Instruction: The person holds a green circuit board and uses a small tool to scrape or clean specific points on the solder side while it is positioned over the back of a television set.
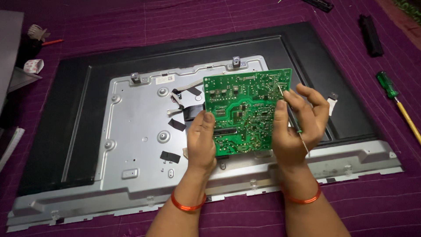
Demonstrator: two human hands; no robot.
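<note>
Left hand (201, 136) grips the board (247, 112) by its left edge, solder side up, above the panel (131, 131); right hand (302, 120) supports the right edge, pinching a probe (291, 116) angled onto it.

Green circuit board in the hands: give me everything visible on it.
The green rectangular circuit board shows its solder side: silvery solder points, paler green traces, no components visible. It is held up above the grey metal back panel of an opened flat screen, tilted slightly. The left hand grips its left edge, thumb on the face; the right hand grips its right edge while also holding a thin metal probe against the board.
</note>
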